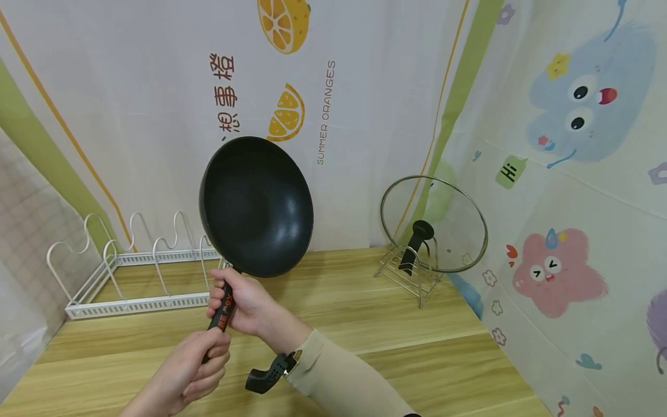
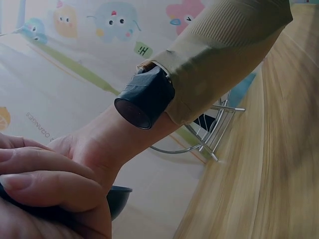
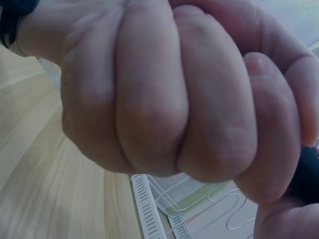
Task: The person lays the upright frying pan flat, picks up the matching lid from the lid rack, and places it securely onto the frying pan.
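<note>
On a yellowish wood-grain tabletop (image 1: 443,359), a white metal wire rack (image 1: 140,304) is placed at left. Centrally, a round black wok (image 1: 255,205) is held raised, its black handle (image 1: 224,310) enclosed by the curled right hand (image 1: 252,307), far, and curled left hand (image 1: 195,362), near.

A yellow-brown, wood-grain desk (image 1: 354,313) with darker and paler streaks spreads across the foreground, its grain running from side to side. At the left, a long, white metal rack (image 1: 140,304) with slotted rails and a series of upright, curved wire loops stands flat on the surface, toward the back edge. At the right, well apart from the rack, a small, silver wire stand (image 1: 420,295) with an arched front rests near the rear right corner.
</note>
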Available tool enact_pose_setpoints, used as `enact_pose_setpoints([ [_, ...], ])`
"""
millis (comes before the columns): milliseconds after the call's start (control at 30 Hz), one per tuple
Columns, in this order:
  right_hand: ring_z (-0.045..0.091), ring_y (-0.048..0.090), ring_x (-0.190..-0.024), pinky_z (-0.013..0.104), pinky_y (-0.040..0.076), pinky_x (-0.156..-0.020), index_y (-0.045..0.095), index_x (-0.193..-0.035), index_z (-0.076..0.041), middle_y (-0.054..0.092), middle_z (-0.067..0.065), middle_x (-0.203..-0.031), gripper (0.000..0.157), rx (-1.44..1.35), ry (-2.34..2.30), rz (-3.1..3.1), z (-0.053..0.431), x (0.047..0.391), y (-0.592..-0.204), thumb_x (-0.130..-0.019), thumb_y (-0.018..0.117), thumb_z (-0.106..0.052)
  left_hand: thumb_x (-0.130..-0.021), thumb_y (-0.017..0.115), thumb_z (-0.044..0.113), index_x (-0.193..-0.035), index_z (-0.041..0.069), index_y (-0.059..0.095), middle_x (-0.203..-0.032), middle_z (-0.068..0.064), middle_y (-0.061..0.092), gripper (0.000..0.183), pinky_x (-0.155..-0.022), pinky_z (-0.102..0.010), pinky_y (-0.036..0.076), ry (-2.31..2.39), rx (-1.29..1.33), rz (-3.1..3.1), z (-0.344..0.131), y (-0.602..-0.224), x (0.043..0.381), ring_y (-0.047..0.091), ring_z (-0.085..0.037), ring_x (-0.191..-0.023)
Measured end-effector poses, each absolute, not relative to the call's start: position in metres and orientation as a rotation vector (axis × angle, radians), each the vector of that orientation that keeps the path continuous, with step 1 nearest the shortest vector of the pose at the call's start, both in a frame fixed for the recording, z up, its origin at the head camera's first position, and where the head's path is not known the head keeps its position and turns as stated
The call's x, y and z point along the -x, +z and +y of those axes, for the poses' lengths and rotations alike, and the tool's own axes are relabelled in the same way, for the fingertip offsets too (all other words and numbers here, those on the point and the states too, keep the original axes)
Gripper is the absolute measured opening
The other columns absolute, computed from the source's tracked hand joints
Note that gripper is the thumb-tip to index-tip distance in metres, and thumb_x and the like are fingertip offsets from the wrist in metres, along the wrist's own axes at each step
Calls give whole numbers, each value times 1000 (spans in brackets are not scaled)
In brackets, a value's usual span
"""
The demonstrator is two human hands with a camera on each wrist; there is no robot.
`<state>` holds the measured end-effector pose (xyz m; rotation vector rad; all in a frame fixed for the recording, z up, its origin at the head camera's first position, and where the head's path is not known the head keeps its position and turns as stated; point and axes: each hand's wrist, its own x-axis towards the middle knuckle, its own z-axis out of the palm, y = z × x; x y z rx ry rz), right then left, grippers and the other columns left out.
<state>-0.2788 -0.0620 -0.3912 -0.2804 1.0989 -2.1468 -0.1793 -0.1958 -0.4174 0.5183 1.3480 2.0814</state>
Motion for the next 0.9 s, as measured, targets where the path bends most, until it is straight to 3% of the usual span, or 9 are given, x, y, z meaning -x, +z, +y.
enact_pose_setpoints([
  [633,0,38,-55,16,35,-63,37,-70,-26,35,-15,-60,44,349,-2159,1008,-57,277,-392,-113,47,-31,-113,13,14,-79,15,31,-56,3,17,39,-35,-33,-3,2046,-677,936,-190,-416,184,6,-14,-40],
  [900,-3,38,-49,11,28,-59,33,-66,-28,36,-17,-56,49,324,-2162,845,-54,276,-392,-113,44,-31,-113,16,16,-79,15,25,-56,5,17,35,-33,-28,-1,2026,-737,806,-186,-416,183,8,-10,-39],
])
